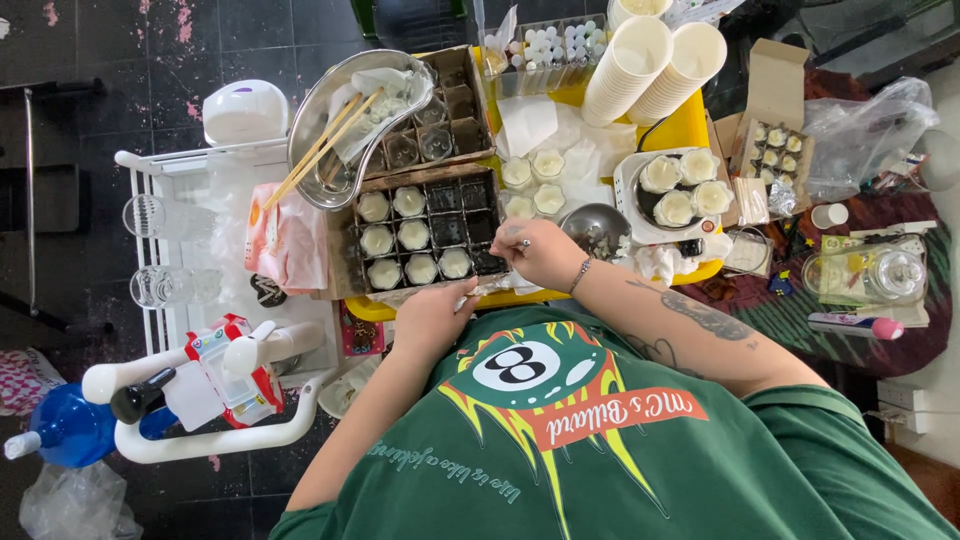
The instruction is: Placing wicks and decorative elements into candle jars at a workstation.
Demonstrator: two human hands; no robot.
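my left hand (pixel 432 318) and right hand (pixel 540 252) pinch a small wrapper (pixel 482 290) between them at the counter (pixel 690 125) edge, just below the crate (pixel 420 235) of filled cups. mid-peel, i think; next needs a steady pull apart.

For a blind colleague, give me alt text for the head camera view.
Seen from above, a person's left hand and right hand meet at the near edge of a divided tray of white-filled small glasses; stacked paper cups stand behind.
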